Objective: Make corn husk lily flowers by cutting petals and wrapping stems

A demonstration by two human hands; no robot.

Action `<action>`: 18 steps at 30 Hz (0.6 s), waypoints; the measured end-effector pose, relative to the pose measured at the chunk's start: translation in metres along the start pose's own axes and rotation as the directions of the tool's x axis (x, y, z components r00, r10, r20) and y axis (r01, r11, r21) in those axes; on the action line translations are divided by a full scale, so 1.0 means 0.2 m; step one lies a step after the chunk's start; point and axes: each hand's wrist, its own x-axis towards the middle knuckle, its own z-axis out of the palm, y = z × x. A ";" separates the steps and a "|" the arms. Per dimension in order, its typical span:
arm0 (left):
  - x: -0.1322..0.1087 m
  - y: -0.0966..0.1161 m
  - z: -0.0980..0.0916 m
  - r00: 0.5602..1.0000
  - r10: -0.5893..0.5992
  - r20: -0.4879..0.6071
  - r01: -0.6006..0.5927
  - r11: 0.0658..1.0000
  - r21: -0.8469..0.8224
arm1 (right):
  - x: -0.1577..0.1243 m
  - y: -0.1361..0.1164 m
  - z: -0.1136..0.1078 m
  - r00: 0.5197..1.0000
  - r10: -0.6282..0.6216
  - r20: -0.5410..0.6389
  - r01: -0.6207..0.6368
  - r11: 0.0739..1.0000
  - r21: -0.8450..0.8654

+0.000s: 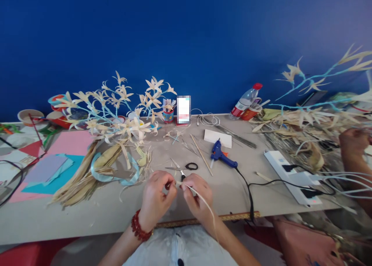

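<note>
My left hand point(159, 191), with a red bead bracelet point(140, 227) at the wrist, pinches its thumb and fingers together at one end of a thin pale husk strip point(207, 205). Close beside it, my right hand point(198, 194) is closed on the same strip, whose long tail curves back over my right wrist and forearm. The fingertips hide the end of the strip. Just beyond my hands, black-handled scissors point(180, 169) lie with their blades spread. To the right rests a blue hot glue gun point(221, 154), its cord running toward the front edge.
White husk flowers on blue stems point(112, 111) stand at the left, behind dried husks point(84, 177) and coloured paper point(55, 171). A power strip point(290, 179), a tilted bottle point(246, 100) and a phone point(183, 109) are also there. Another person's hand point(353, 142) is at far right.
</note>
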 end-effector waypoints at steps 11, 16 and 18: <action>0.02 0.02 -0.04 0.993 -0.054 0.104 0.076 0.974 -0.211 | 0.01 0.03 0.01 0.978 0.194 0.078 -0.205 0.966 0.155; 0.02 0.02 -0.03 0.991 -0.063 0.119 0.089 0.971 -0.222 | 0.01 0.03 0.01 0.920 0.362 0.152 -0.392 0.846 0.361; 0.01 0.01 -0.04 0.989 -0.078 0.130 0.108 0.963 -0.247 | 0.01 0.03 0.00 0.901 0.406 0.154 -0.431 0.795 0.427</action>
